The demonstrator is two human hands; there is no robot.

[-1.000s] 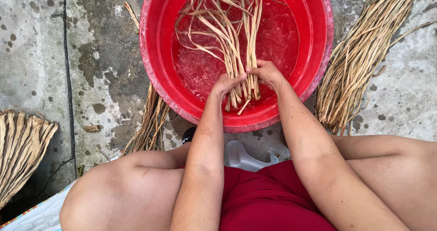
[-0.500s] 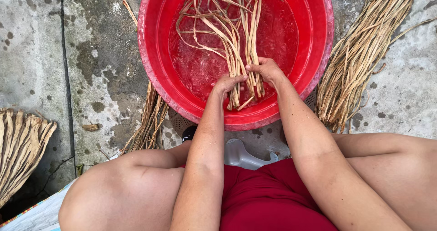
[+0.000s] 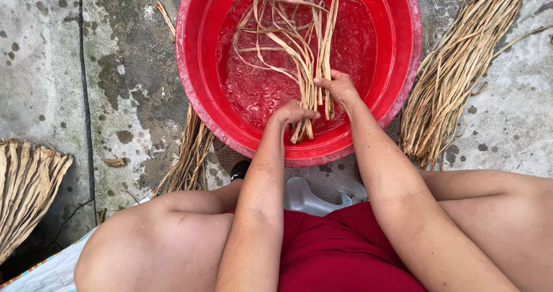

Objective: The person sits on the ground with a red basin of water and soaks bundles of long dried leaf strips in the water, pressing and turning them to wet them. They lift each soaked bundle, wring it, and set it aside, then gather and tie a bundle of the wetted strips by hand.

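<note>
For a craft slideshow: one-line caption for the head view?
Both hands, left hand and right hand, grip wet straw strips in a red basin.

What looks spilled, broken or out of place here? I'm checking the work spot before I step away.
Nothing stands out. The red basin sits upright and holds its water. Both hands, left hand and right hand, hold the wet strips inside it. The dry bundles lie beside it on the stained concrete.
</note>
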